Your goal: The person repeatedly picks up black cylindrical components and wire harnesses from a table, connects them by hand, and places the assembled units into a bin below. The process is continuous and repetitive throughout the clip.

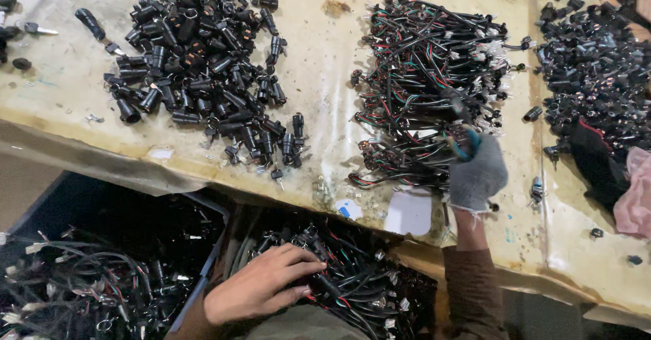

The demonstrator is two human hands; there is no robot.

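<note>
Nearest, the bare left hand (261, 284) lies on the black cables with white plugs (359, 289) filling a dark box below the bench. Its fingers are curled close together over one cable, but I cannot tell whether they grip it. A second dark bin of tangled wiring (95, 286) sits just beside it to the left. Above the worn, yellowed bench (319, 89) edge, the right hand (478, 172), in a grey knit glove, is closed around strands at the near side of the heap of black, red and green wire harnesses (427, 75). This looks like a picking step; freeing one harness calls for a careful pull from the tangle. Farther left lies a pile of black cylindrical sockets (203, 62).
</note>
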